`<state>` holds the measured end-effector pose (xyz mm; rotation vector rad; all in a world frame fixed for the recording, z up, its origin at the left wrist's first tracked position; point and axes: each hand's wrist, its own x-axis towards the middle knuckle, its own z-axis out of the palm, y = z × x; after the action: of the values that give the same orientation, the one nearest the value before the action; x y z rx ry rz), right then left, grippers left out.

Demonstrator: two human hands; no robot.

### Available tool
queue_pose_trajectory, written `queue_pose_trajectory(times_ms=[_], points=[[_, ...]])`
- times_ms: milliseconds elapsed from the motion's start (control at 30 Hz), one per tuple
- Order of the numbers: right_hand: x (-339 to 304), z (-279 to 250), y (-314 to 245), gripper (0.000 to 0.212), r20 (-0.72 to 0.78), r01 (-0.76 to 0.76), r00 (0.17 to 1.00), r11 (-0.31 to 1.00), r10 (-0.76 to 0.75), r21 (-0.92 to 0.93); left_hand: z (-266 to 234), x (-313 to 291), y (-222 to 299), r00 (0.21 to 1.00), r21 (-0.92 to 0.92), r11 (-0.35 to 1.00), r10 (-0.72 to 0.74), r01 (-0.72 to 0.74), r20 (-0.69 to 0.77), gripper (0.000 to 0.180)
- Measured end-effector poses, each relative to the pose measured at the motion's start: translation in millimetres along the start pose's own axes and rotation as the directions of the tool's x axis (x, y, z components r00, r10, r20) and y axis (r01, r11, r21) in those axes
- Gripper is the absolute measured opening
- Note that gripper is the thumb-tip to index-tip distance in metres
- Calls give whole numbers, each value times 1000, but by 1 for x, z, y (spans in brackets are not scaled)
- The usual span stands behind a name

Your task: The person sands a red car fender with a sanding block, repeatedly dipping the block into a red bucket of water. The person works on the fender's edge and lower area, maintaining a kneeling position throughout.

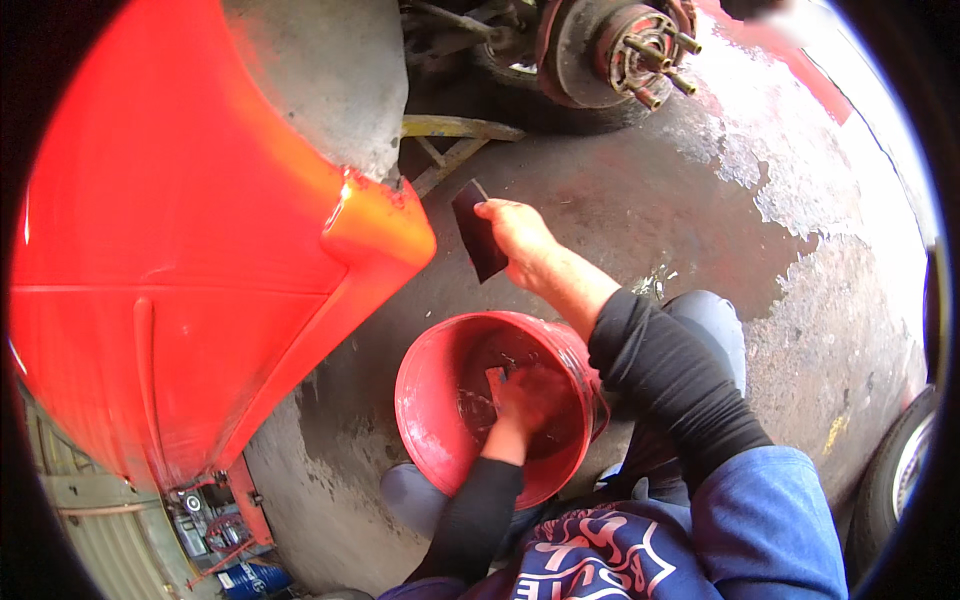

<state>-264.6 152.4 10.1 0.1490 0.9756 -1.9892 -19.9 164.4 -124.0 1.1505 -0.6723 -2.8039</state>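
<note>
I have a body panel [200,230] on the left, a wheel hub [640,55] ahead and a tyre [880,475] far right. On the floor [650,190], between the knees [713,315], is a bucket [430,420], the left hand [532,398] inside it. Beyond it, near the panel's corner, is the right hand [518,232] with a sheet [477,232].

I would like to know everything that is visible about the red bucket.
The red bucket is round and open-topped, plastic by its look, with pale marks inside and a thin handle at its right. It appears upright on the floor in front of the person. The left hand reaches inside, blurred; whether it touches the wall is unclear. The bottom looks dark and wet.
</note>
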Motion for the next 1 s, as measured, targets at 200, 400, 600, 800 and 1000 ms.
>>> queue_pose_trajectory(times_ms=[200,400,600,800,1000], points=[[-9,40,5,32,226,-176,963,979,149,100,103,-88,161,847,337,780,513,-527,136,28],[5,74,1,50,225,-48,974,977,1,207,46,-86,192,635,985,-10,763,-175,120,32],[-20,57,25,79,286,203,949,955,-137,-215,-24,-64,195,719,975,205,690,-86,-82,56],[-13,66,5,84,311,215,936,966,-162,-143,-13,-74,187,716,990,133,695,-44,-62,58],[-21,58,20,78,329,187,930,982,-164,-38,-1,-73,185,725,989,122,688,-87,-21,58]])
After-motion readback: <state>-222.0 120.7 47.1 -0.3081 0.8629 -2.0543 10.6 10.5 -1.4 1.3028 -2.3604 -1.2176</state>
